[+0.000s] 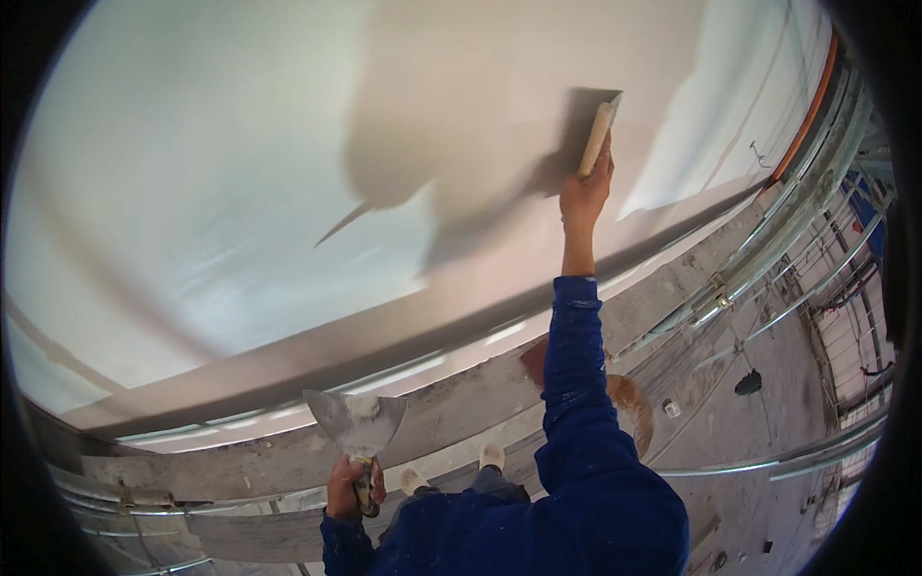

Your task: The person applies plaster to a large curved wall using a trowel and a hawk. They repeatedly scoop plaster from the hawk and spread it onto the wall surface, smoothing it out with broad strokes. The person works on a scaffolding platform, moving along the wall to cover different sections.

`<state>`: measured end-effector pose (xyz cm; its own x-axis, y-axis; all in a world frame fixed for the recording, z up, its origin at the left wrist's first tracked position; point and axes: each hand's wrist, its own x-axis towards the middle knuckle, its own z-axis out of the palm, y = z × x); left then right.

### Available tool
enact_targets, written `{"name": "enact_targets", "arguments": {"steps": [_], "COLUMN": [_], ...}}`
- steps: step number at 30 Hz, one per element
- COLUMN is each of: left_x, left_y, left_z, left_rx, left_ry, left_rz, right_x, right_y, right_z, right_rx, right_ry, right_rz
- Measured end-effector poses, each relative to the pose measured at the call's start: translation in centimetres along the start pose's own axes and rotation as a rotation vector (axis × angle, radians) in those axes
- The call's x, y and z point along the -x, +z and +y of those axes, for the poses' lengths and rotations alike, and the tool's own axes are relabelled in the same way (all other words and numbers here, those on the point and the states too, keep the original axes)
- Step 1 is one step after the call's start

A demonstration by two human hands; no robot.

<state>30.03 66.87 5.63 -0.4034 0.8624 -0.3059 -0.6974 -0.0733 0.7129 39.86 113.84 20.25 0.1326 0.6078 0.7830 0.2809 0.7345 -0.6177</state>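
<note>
My right hand (588,197) reaches up and forward, its fingers wrapped round the pale wooden handle of a plastering trowel (597,142). The trowel's blade is at the white wall (259,173); seen nearly edge-on, it casts a dark shadow beside it. Low in front of my body, my left hand (348,488) is closed round the handle of a wide putty knife (357,422). Its fan-shaped metal blade points away from me, with a lump of pale plaster (363,407) on it. The blade stands apart from the wall.
I stand on scaffold planks (480,401) along the wall's foot. Metal scaffold tubes (715,300) run on the right, and more lie to the lower left. A round brown thing (630,411) is partly hidden by my right arm. The concrete floor (759,422) lies below.
</note>
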Motion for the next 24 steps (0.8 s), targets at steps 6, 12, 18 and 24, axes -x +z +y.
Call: {"name": "enact_targets", "arguments": {"steps": [6, 12, 18, 24], "left_x": [2.1, 3.5, 4.1, 1.1], "left_y": [-3.4, -6.6, -5.6, -2.3], "left_z": [2.9, 3.9, 5.5, 5.6], "left_rx": [-0.041, 0.006, -0.091, -0.259], "left_ry": [0.038, 0.088, 0.097, -0.055], "left_rz": [0.040, 0.062, -0.012, -0.262], "right_x": [7.1, 13.9, 22.6, 26.8], "right_y": [4.7, 7.3, 0.4, -8.8], "right_z": [-9.0, -16.4, -17.4, -12.2], "right_rx": [0.057, 0.033, -0.690, -1.078], "right_ry": [-0.037, -0.025, 0.491, 0.550], "right_rz": [0.018, -0.089, -0.544, -0.512]}}
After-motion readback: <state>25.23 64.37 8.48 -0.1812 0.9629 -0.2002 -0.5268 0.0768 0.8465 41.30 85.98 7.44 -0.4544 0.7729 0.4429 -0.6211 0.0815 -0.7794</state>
